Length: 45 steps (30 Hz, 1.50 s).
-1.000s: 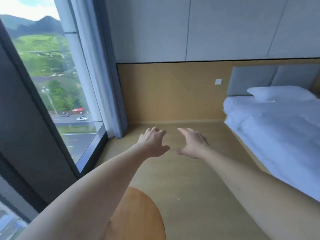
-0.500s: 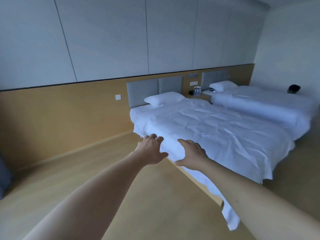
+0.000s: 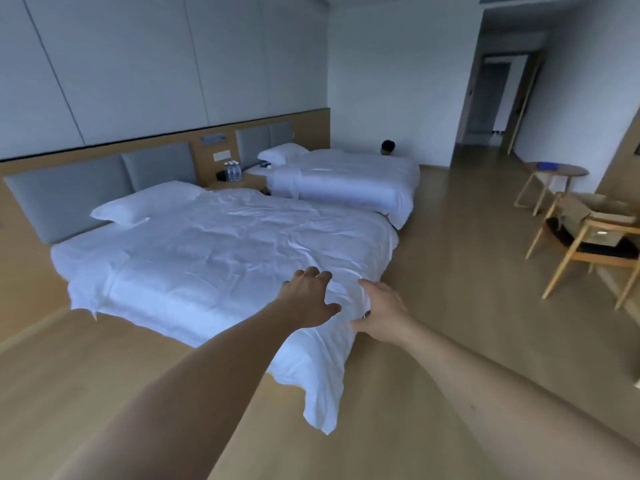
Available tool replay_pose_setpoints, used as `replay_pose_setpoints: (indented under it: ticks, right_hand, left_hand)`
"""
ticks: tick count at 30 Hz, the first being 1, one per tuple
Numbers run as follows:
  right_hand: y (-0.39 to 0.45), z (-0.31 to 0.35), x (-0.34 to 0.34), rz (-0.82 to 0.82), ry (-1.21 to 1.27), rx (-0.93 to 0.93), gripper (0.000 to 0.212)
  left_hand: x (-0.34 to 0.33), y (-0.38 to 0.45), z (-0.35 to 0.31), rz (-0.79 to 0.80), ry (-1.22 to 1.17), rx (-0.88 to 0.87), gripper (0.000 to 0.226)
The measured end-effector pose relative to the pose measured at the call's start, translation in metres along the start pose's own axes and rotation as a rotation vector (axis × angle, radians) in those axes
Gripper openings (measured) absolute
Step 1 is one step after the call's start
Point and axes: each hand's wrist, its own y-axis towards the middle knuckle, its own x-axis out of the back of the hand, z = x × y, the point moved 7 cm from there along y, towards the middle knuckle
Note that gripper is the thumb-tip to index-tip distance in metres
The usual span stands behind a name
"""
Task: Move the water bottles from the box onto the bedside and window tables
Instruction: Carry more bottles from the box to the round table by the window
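My left hand [image 3: 310, 299] and my right hand [image 3: 382, 311] are stretched out in front of me, side by side, fingers relaxed and holding nothing. Beyond them lies the corner of the near bed. A few clear water bottles [image 3: 232, 171] stand on the wooden bedside table [image 3: 242, 183] between the two beds. A brown cardboard box [image 3: 588, 216] sits on the wooden chair [image 3: 575, 251] at the right. Its contents are hidden from here.
Two white beds fill the left and middle, the near bed [image 3: 221, 258] and the far bed [image 3: 346, 181]. A small round side table [image 3: 557, 171] stands behind the chair. Someone's dark head [image 3: 388, 147] shows beyond the far bed. Wooden floor runs toward an open doorway [image 3: 491, 98].
The view has swung right, from the window and its round table past the wall to the beds, chair and doorway. Both hands stay stretched out and hold nothing.
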Motion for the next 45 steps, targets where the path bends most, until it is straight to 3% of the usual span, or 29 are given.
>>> replay_pose_setpoints:
  ticks: [4,9,23,31,45]
  right_hand:
    - [0.034,-0.068,0.021,-0.078,0.091,-0.131,0.080]
    - [0.096,-0.135,0.055,-0.164,0.042,-0.309,0.098]
    - [0.240,-0.244,0.131,-0.264,-0.067,-0.676,0.095]
    - [0.318,-0.349,0.162,-0.262,-0.052,-0.734,0.095]
    - [0.490,-0.564,0.288,-0.206,-0.040,-0.735,0.087]
  left_hand:
    - [-0.023,0.079,-0.047,0.035,0.013,-0.160,0.076]
    - [-0.041,0.184,-0.089,0.052,0.010,-0.333,0.071]
    - [-0.064,0.414,-0.165,0.205,-0.011,-0.622,0.071]
    - [-0.106,0.526,-0.237,0.229,0.051,-0.697,0.071]
    - [-0.154,0.777,-0.407,0.279,0.022,-0.662,0.074]
